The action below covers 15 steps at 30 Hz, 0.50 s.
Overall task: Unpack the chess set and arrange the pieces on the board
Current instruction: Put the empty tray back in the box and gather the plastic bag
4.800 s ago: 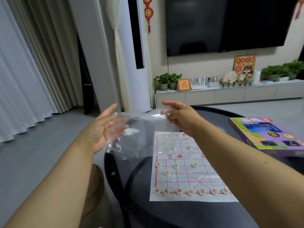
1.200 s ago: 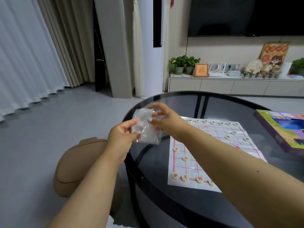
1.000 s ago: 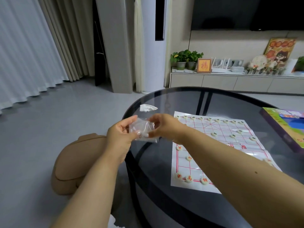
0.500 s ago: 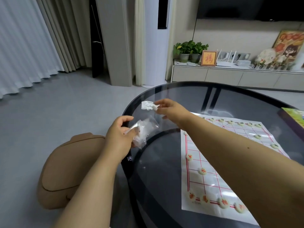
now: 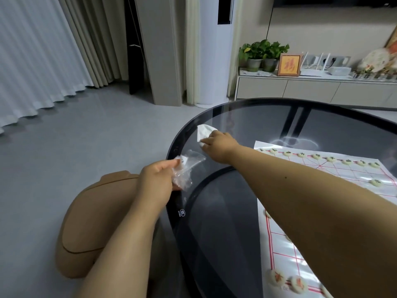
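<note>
White paper sheet printed with a red grid [image 5: 335,168], spread flat on the right half of the round dark-glass surface [image 5: 257,117]. Round cream discs with green characters [image 5: 330,159] ranked along its far edge, one more a row nearer; cream discs with red characters [image 5: 277,277] along the near edge, partly hidden behind the right forearm. Pieces apparently all placed, so far as visible; middle of the sheet covered by the arm, so not certain.

Step in hand, by judgement: clearing the leftover wrapping. Crumpled clear plastic bag [image 5: 184,168] pinched in the left hand [image 5: 158,182], thumb and curled fingers closed round it, just off the surface's left rim. Right hand [image 5: 219,145] reaching across to a small crumpled white scrap [image 5: 204,131] lying near the far-left rim; fingers at the scrap's edge, touching it, but whether the grip is closed on it yet: cannot tell, fingertips hidden behind the knuckles.

Next move likely: closing on the scrap, lifting without dragging the sleeve of the arm over the sheet, joining both bits of rubbish for disposal. Light, slippery paper sheet easily shifted.

Tan rounded stool [image 5: 96,222] on the grey floor below left.
</note>
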Motion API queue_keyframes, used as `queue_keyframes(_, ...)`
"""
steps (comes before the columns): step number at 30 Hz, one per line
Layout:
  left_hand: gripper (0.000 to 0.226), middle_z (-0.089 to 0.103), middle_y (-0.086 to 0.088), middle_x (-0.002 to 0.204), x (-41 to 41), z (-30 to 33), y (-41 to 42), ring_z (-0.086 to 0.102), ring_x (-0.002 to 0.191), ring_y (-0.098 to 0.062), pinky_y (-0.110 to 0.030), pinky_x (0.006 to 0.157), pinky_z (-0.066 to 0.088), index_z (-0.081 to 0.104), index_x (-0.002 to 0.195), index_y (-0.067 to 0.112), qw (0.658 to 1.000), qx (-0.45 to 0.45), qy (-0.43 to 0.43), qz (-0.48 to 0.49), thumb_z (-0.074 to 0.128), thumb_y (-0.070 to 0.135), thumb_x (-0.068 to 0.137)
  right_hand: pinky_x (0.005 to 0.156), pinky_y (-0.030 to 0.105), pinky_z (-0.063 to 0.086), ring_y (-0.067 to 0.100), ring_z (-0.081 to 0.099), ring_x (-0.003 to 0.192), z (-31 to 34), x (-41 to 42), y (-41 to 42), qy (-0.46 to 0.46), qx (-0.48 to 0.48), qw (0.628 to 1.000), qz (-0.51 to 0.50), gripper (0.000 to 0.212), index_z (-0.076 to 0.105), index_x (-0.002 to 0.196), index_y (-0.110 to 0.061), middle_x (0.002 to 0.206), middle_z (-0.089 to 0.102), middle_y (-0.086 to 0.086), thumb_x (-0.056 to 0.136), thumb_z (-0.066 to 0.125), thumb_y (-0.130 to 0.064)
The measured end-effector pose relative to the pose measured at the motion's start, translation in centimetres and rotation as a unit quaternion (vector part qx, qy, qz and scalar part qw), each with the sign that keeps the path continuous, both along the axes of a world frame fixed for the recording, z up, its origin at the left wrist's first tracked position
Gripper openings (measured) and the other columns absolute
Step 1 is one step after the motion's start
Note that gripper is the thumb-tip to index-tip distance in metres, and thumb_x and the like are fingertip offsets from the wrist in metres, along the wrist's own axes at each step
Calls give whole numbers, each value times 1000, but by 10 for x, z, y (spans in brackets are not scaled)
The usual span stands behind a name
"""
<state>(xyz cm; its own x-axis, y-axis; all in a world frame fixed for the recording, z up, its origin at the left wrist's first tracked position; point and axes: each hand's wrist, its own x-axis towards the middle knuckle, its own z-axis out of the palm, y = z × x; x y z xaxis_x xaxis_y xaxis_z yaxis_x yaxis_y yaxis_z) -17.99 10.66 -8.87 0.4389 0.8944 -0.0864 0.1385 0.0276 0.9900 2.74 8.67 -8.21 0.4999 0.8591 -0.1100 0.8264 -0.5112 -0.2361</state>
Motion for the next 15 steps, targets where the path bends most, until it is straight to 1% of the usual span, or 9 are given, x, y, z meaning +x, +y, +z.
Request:
queue_keyframes(3, 33, 71, -5, 87, -2, 4, 2, 69, 80, -24, -38, 74, 59, 73, 99, 13, 999, -18, -27, 14, 46, 1, 87, 97, 37, 36, 30, 41, 124, 3, -7, 1, -20, 42, 999, 0, 35, 56, 126, -16, 135, 49, 8, 98, 35, -24)
queue_keyframes(5, 27, 71, -6, 84, -3, 6, 1, 69, 74, -21, -33, 65, 59, 73, 93, 11, 999, -23, -46, 14, 47, 4, 88, 85, 33, 37, 32, 48, 113, 8, -9, 0, -45, 51, 998, 12, 35, 61, 116, -7, 124, 52, 12, 98, 38, -26)
queue_keyframes(7, 23, 71, -9, 80, -6, 7, 1, 69, 67, -18, -30, 57, 57, 72, 84, 11, 998, -28, -57, 21, 50, 12, 91, 72, 30, 36, 31, 52, 96, 12, -12, -1, -45, 61, 997, 10, 38, 63, 105, -3, 109, 55, 13, 100, 38, -31)
queue_keyframes(8, 25, 71, -11, 81, -7, 7, 1, 69, 68, -19, -30, 57, 57, 71, 83, 12, 998, -28, -59, 22, 49, 19, 94, 66, 29, 35, 29, 52, 87, 12, -14, -2, -42, 65, 997, 4, 35, 62, 94, -4, 97, 57, 12, 99, 41, -32)
queue_keyframes(10, 38, 72, -14, 88, -10, 4, 4, 70, 77, -25, -36, 65, 59, 72, 88, 13, 998, -27, -53, 18, 43, 35, 99, 53, 28, 32, 26, 49, 77, 8, -15, -4, -31, 94, 995, -15, 28, 48, 75, -10, 72, 51, 5, 94, 48, -29)
queue_keyframes(11, 43, 72, -14, 91, -12, 3, 6, 70, 82, -27, -39, 70, 59, 72, 91, 14, 998, -27, -50, 17, 40, 41, 100, 49, 28, 29, 26, 48, 73, 5, -15, -4, -12, 119, 992, -29, 25, 42, 75, -11, 66, 45, 2, 92, 52, -28)
queue_keyframes(12, 47, 72, -14, 93, -14, 3, 6, 70, 84, -28, -41, 73, 59, 73, 93, 14, 998, -24, -47, 17, 38, 45, 99, 47, 28, 28, 25, 47, 71, 3, -17, -4, 12, 145, 988, -43, 23, 41, 82, -12, 66, 44, 1, 90, 56, -27)
queue_keyframes(13, 50, 72, -14, 94, -17, 2, 7, 70, 85, -28, -41, 74, 59, 73, 94, 14, 999, -20, -41, 18, 36, 48, 99, 47, 28, 29, 24, 47, 71, 3, -20, -5, 29, 160, 985, -51, 22, 42, 93, -14, 70, 47, 2, 89, 59, -27)
queue_keyframes(15, 53, 72, -11, 94, -22, 2, 7, 70, 86, -27, -41, 75, 59, 74, 94, 17, 1000, -7, -26, 16, 34, 51, 99, 53, 29, 37, 27, 54, 79, 4, -25, -4, 39, 138, 988, -52, 27, 48, 110, -15, 85, 56, 7, 89, 61, -26)
